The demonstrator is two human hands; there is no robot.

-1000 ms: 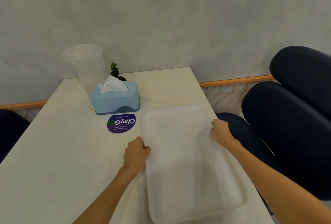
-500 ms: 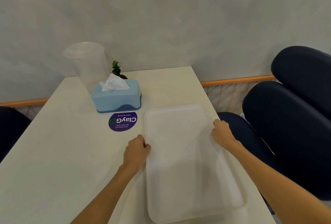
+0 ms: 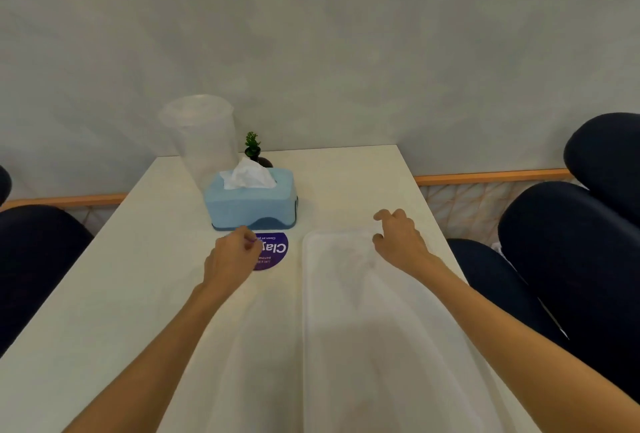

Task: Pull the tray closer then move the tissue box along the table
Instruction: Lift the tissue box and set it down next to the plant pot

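Observation:
A white translucent tray (image 3: 349,321) lies lengthwise on the right half of the table, reaching down to the near edge. A light blue tissue box (image 3: 250,205) with a white tissue sticking up stands beyond it to the left. My left hand (image 3: 231,256) hovers just in front of the box, fingers loosely curled and holding nothing, over a purple round sticker (image 3: 273,250). My right hand (image 3: 398,238) is above the tray's far right corner, fingers spread and off the tray.
A tall clear plastic cup (image 3: 202,141) and a small green potted plant (image 3: 253,147) stand behind the tissue box near the wall. Dark blue chairs (image 3: 568,259) flank the white table (image 3: 121,294) on both sides.
Both hands have let go of the tray's side edges and moved forward. The left one went toward the tissue box, the right one over the tray's far corner. The tray lies nearer.

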